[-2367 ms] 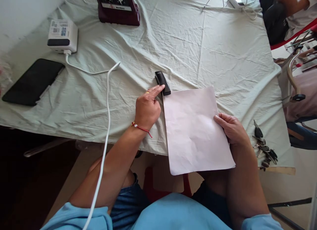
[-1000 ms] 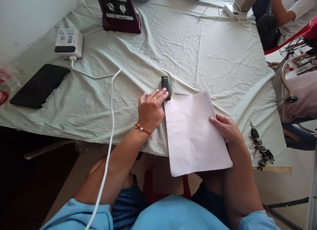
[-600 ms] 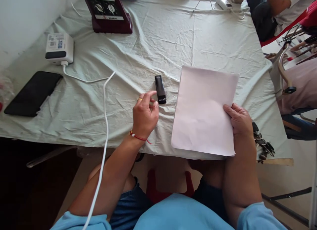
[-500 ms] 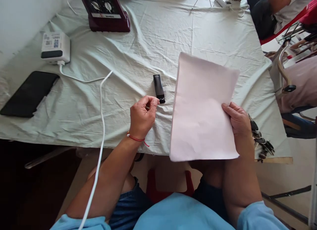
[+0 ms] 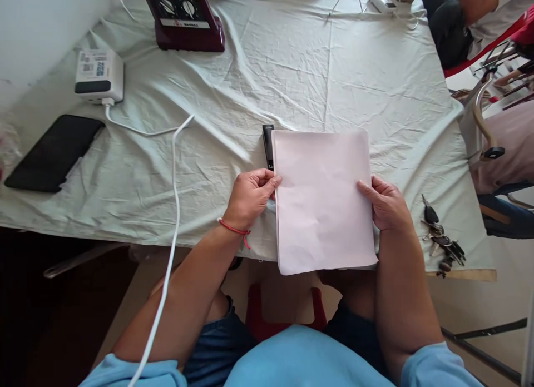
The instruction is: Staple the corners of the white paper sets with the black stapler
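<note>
left hand [image 5: 250,197] now grips paper [image 5: 323,201] | right hand [image 5: 386,204] still gripping | stapler [image 5: 267,145] half-covered

sleeves: light blue, pushed up past elbows | left hand [image 5: 250,197]: red cord bracelet with bead at wrist | right hand [image 5: 387,204]: bare | legs: dark blue shorts

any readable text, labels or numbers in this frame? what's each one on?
Maroon appliance, white strip under the dials: a brand word, too blurred to read for certain.
White box, top label: QR-like blue squares and small print, too small to read.
Black stapler: no legible marking.
Paper, phone, keys: no text showing.
</note>
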`<control>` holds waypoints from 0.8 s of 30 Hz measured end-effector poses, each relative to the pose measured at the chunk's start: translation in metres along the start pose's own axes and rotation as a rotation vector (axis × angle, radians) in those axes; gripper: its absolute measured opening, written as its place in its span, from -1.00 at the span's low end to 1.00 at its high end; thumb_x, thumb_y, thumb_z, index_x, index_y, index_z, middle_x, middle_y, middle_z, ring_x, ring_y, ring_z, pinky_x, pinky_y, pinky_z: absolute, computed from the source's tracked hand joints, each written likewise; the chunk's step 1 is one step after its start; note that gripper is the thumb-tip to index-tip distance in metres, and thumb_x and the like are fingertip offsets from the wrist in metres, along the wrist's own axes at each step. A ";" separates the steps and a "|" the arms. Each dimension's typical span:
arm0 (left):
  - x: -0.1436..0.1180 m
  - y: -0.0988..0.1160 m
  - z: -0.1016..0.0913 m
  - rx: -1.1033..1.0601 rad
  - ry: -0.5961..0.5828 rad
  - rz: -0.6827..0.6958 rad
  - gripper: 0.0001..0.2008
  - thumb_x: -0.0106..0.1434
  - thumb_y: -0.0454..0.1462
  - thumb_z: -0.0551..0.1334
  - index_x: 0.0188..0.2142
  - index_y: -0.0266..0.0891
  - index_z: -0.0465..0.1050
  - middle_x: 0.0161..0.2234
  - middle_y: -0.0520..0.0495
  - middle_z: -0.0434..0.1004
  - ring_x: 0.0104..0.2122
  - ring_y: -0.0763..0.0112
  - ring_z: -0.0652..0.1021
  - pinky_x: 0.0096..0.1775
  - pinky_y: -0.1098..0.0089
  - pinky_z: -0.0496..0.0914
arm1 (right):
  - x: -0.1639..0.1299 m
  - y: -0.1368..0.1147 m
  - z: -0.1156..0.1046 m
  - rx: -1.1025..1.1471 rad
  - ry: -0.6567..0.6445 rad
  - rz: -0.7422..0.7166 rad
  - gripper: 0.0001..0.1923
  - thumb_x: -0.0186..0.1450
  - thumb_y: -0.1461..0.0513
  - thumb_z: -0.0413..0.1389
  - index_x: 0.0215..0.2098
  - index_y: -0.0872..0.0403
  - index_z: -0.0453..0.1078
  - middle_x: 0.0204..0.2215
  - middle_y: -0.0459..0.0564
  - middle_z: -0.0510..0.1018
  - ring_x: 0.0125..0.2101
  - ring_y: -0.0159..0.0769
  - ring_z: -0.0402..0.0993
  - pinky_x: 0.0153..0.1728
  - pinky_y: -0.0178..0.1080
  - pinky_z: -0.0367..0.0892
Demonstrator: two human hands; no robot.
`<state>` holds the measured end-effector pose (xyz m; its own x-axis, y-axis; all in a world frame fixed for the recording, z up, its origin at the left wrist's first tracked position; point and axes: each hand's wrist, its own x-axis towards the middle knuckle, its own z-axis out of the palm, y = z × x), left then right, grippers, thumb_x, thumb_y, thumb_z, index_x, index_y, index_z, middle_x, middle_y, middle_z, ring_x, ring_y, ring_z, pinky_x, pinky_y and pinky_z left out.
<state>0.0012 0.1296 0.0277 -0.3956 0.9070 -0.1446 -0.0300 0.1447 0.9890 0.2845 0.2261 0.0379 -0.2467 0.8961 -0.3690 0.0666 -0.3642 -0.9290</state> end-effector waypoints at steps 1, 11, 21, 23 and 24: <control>0.000 -0.001 0.000 0.001 0.015 -0.003 -0.76 0.15 -0.15 0.44 -0.53 -0.22 0.52 -0.59 0.06 0.44 -0.56 0.51 0.37 -0.47 0.44 0.25 | 0.000 0.000 0.000 -0.002 0.003 0.001 -0.58 0.12 0.00 0.51 -0.15 -0.02 0.60 -0.19 -0.07 0.73 -0.33 -0.31 0.60 -0.27 -0.26 0.53; 0.004 -0.007 0.004 -0.125 0.108 0.017 -0.81 0.10 -0.19 0.45 -0.46 -0.22 0.52 -0.51 0.08 0.44 -0.49 0.53 0.35 -0.41 0.45 0.24 | 0.003 0.005 0.002 -0.003 0.031 -0.014 -0.48 0.07 0.02 0.52 -0.06 -0.01 0.60 -0.16 -0.02 0.74 -0.24 -0.15 0.68 -0.18 -0.14 0.58; 0.007 -0.009 0.005 -0.142 0.159 0.001 -0.73 0.14 -0.32 0.35 -0.23 -0.12 0.29 -0.56 0.19 0.39 -0.58 0.53 0.31 -0.46 0.46 0.19 | 0.002 0.004 0.000 0.022 0.068 0.003 -0.50 0.07 0.04 0.51 -0.06 -0.03 0.61 -0.15 -0.02 0.75 -0.19 -0.13 0.70 -0.15 -0.13 0.60; 0.006 -0.009 0.006 -0.144 0.166 0.016 -0.73 0.16 -0.33 0.34 -0.26 -0.10 0.25 -0.57 0.21 0.32 -0.59 0.54 0.27 -0.47 0.46 0.16 | 0.003 0.004 -0.001 0.023 0.070 0.006 -0.51 0.07 0.04 0.51 -0.07 -0.04 0.62 -0.14 -0.02 0.75 -0.19 -0.13 0.70 -0.15 -0.12 0.60; 0.006 -0.009 0.006 -0.144 0.164 0.020 -0.74 0.18 -0.34 0.34 -0.27 -0.10 0.25 -0.58 0.21 0.28 -0.59 0.54 0.26 -0.48 0.46 0.14 | 0.003 0.005 -0.001 0.023 0.069 0.005 -0.52 0.08 0.05 0.50 -0.07 -0.04 0.62 -0.14 -0.03 0.75 -0.18 -0.13 0.70 -0.14 -0.12 0.60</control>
<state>0.0046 0.1364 0.0181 -0.5408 0.8310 -0.1300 -0.1470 0.0587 0.9874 0.2852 0.2274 0.0323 -0.1793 0.9092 -0.3758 0.0452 -0.3740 -0.9263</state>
